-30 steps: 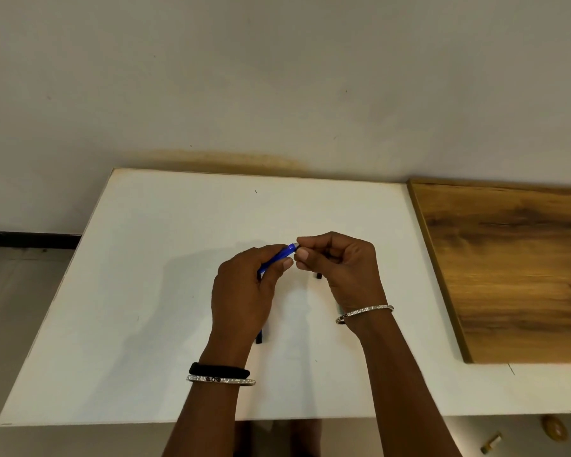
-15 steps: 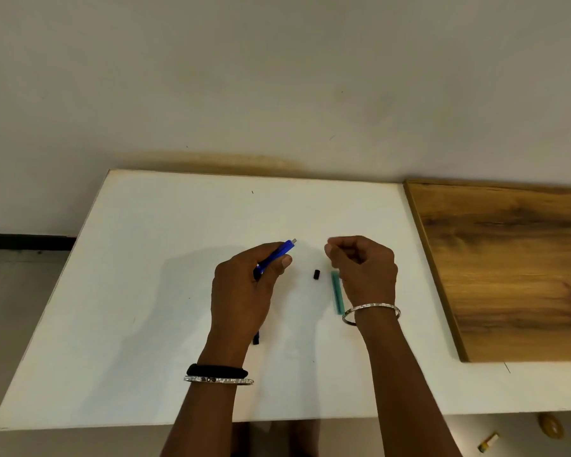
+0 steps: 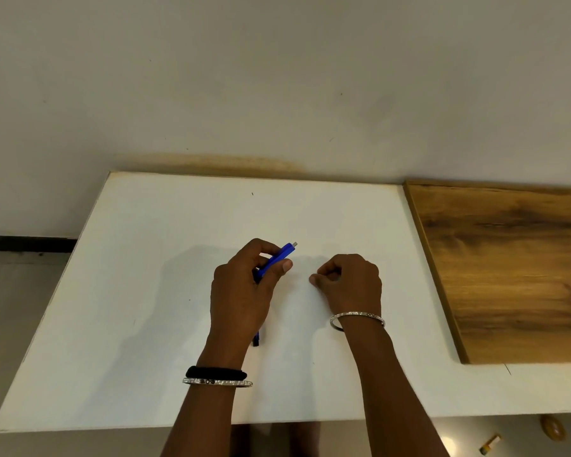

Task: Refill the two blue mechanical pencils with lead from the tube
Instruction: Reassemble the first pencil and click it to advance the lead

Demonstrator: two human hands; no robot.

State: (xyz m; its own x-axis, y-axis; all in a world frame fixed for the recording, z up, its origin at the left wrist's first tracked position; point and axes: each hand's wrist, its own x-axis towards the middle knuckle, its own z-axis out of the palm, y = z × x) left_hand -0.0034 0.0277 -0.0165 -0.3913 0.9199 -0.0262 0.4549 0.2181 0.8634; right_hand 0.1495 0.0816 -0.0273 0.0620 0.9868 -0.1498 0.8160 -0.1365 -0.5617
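Fingers of the left hand curl round a slim blue plastic mechanical pencil, the grip clamped on its barrel. Its grey-tipped end points up and to the right, clear of the white rectangular surface. The dark end of a second blue pencil shows from under that hand's wrist, lying on the surface. The right hand sits nearby, low over the surface, fingers curled and thumb meeting forefinger; whether its grip holds anything I cannot tell. A brown wood-grain board lies at the right.
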